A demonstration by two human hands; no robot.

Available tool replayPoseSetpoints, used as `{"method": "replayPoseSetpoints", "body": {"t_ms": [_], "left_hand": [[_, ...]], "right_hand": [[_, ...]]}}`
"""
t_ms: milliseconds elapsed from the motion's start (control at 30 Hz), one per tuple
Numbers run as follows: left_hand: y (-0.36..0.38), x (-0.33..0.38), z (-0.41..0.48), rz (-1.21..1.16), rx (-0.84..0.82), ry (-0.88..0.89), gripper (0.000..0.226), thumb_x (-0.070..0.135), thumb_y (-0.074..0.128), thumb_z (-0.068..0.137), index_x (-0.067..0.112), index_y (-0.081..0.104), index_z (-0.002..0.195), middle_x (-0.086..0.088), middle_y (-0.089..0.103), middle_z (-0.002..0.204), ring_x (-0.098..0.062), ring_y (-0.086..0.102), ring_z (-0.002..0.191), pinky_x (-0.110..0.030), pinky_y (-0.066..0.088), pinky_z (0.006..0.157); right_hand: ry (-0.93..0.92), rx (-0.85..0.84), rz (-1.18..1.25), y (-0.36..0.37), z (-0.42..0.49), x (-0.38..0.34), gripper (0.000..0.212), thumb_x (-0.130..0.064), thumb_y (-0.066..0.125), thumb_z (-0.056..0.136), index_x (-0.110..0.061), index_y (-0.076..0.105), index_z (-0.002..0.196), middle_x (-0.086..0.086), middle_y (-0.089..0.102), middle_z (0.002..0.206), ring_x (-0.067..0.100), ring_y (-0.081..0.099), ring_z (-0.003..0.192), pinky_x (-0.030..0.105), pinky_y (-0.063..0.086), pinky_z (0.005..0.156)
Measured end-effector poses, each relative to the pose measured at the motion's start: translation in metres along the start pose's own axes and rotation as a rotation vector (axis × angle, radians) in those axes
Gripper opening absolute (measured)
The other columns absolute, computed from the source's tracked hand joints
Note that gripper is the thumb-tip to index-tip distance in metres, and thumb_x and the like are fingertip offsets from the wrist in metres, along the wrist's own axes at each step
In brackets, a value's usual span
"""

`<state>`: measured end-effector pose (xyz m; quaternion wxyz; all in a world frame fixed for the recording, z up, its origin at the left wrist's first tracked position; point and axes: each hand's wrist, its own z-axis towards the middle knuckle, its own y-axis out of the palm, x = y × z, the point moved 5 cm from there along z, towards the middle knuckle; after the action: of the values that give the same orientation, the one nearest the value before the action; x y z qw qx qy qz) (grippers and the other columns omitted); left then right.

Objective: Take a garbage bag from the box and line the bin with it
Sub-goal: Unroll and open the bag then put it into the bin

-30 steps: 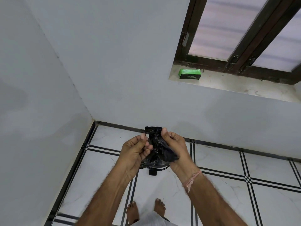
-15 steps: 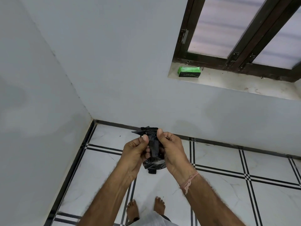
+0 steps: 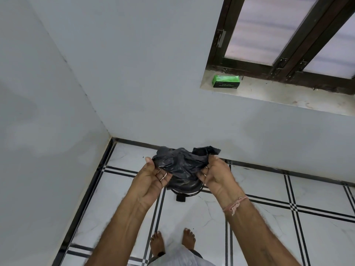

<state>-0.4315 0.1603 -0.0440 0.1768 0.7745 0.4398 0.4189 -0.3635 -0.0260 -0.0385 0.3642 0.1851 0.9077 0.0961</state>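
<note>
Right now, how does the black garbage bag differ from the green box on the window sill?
The garbage bag is black and crumpled; the green box is a crisp-edged rectangle. The garbage bag is pinched between the left hand and right hand above the floor; the green box lies untouched on the window sill.

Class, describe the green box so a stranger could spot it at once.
Find the dark wooden window frame. On its pale stone sill, at the left end, lies the small green rectangular box with a black side. Nothing else in view is green.
</note>
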Motion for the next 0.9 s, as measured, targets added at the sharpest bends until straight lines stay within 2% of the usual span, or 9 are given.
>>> {"method": "replayPoseSetpoints", "body": {"t_ms": [67,200,333,400,467,533,667,767,900], "left_hand": [[0.000,0.000,0.002,-0.052,0.024,-0.034,0.051,0.044,0.045,0.105,0.000,0.070,0.103,-0.019,0.081,0.099,-0.025,0.081,0.085,-0.037,0.066,0.065],[-0.003,0.001,0.006,-0.058,0.078,-0.111,0.057,0.046,0.041,0.107,-0.005,0.066,0.106,-0.028,0.078,0.100,-0.034,0.081,0.083,-0.041,0.065,0.059],[-0.006,0.009,0.015,-0.120,0.144,-0.120,0.066,0.042,0.041,0.109,0.000,0.078,0.074,-0.027,0.079,0.085,-0.034,0.080,0.070,-0.041,0.064,0.055],[-0.007,0.013,0.021,-0.113,0.169,-0.098,0.061,0.042,0.039,0.109,0.001,0.074,0.083,-0.025,0.079,0.083,-0.032,0.080,0.069,-0.047,0.063,0.067],[-0.008,0.015,0.025,-0.117,0.208,-0.082,0.049,0.042,0.040,0.109,0.003,0.066,0.092,-0.019,0.079,0.088,-0.028,0.080,0.077,-0.046,0.065,0.073],[-0.010,0.016,0.029,-0.142,0.234,-0.072,0.045,0.040,0.043,0.109,0.004,0.064,0.092,-0.016,0.078,0.088,-0.025,0.078,0.079,-0.040,0.066,0.063],[-0.011,0.010,0.027,-0.287,0.224,-0.105,0.050,0.029,0.047,0.109,0.009,0.073,0.070,-0.011,0.075,0.062,-0.025,0.076,0.054,-0.037,0.060,0.044],[-0.012,0.004,0.023,-0.214,0.188,-0.144,0.045,0.032,0.052,0.107,0.002,0.072,0.081,-0.013,0.077,0.069,-0.027,0.078,0.060,-0.036,0.061,0.046],[-0.018,-0.008,0.023,0.022,0.104,-0.166,0.044,0.044,0.060,0.099,0.002,0.071,0.105,-0.018,0.081,0.095,-0.026,0.081,0.081,-0.036,0.066,0.062]], "right_hand": [[0.029,0.033,0.038,-0.004,0.004,0.001,0.021,-0.009,0.046,0.108,-0.005,0.067,0.106,0.012,0.079,0.083,0.024,0.077,0.067,0.037,0.065,0.053],[0.037,-0.057,0.105,0.001,0.000,0.003,0.041,-0.011,0.044,0.108,-0.008,0.068,0.074,0.015,0.076,0.067,0.027,0.075,0.055,0.039,0.063,0.054],[-0.026,-0.181,-0.050,0.010,-0.006,0.004,0.034,-0.040,0.053,0.107,-0.014,0.075,0.098,0.006,0.073,0.072,0.024,0.074,0.065,0.042,0.063,0.070],[-0.101,-0.297,-0.191,0.014,-0.009,0.003,0.043,-0.053,0.065,0.095,-0.016,0.074,0.115,0.007,0.076,0.092,0.023,0.076,0.084,0.042,0.064,0.081],[-0.228,-0.401,-0.409,0.015,-0.012,-0.003,0.051,-0.053,0.076,0.082,-0.024,0.071,0.123,0.005,0.072,0.117,0.016,0.075,0.101,0.036,0.062,0.089],[-0.297,-0.475,-0.599,0.017,-0.014,-0.009,0.057,-0.047,0.085,0.076,-0.030,0.069,0.128,0.004,0.070,0.130,0.019,0.072,0.116,0.037,0.058,0.101],[-0.184,-0.555,-0.735,0.017,-0.007,-0.012,0.056,-0.037,0.085,0.074,-0.010,0.075,0.123,0.020,0.075,0.122,0.029,0.073,0.109,0.044,0.055,0.106],[0.015,-0.630,-0.478,0.016,-0.002,-0.009,0.048,-0.026,0.074,0.086,-0.001,0.070,0.126,0.021,0.074,0.118,0.028,0.075,0.099,0.037,0.063,0.090],[0.053,-0.542,0.009,0.010,0.016,-0.017,0.030,-0.028,0.064,0.093,-0.018,0.079,0.117,0.013,0.079,0.099,0.027,0.078,0.089,0.045,0.064,0.085]]}}
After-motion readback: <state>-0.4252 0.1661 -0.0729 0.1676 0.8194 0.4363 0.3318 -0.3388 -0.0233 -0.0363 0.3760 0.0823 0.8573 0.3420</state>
